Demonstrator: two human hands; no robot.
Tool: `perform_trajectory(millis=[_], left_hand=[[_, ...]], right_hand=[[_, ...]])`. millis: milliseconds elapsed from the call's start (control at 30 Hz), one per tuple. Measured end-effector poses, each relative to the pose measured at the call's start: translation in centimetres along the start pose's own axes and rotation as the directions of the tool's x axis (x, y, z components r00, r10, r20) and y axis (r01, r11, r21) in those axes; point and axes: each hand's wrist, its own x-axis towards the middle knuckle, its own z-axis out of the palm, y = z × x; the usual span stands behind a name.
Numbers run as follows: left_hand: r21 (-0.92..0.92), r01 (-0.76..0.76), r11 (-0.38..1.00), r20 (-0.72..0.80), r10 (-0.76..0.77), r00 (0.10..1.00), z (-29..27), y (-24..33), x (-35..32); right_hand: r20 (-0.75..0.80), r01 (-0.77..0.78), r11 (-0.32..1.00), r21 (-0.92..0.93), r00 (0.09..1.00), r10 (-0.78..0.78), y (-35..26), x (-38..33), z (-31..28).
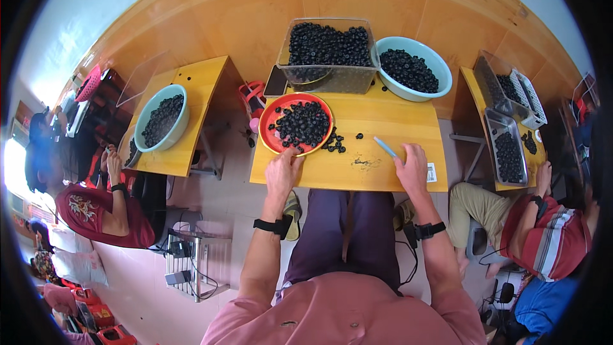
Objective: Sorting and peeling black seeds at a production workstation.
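The left hand (283,169) rests with curled fingers at the near rim of the red plate (273,115), touching the dark berries (303,122) heaped on it. The right hand (413,167) grips a thin blue tool (385,147) over the yellow table (396,121). This looks like sorting: next a berry must be picked off. Loose berries (334,142) lie beside the plate; the clear bin (327,48) and teal bowl (412,67) stand behind.

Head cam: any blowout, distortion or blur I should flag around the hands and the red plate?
Head view: strong fisheye, the yellow table edges bow and a black vignette rings the frame; window light blows out at far left; the left hand, right hand and red plate of dark berries are evenly lit and sharp, no glare.
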Motion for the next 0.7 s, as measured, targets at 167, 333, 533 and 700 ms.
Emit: perform_trajectory(millis=[167, 333, 533, 700], left_hand=[[0.079, -0.036, 0.996, -0.051, 0.040, 0.998, 0.0, -0.8, 1.3], [0.025, -0.265, 0.964, -0.116, 0.266, 0.957, 0.5, 2.5, 0.6], [0.064, -0.527, 0.848, 0.138, 0.515, 0.846, 6.5, 8.0, 2.8], [0.241, -0.480, 0.844, 0.226, 0.432, 0.873, 8.9, 8.3, 3.2]], right_hand=[[0.006, 0.084, 0.993, -0.079, 0.996, -0.084, 0.8, -0.7, 1.5], [-0.071, 0.075, 0.996, -0.039, 0.994, -0.078, 0.9, -0.8, 1.9], [-0.086, 0.102, 0.994, -0.041, 0.991, -0.105, 1.1, -0.8, 2.1], [-0.097, 0.100, 0.995, -0.027, 0.990, -0.102, 1.3, -1.0, 2.4]])
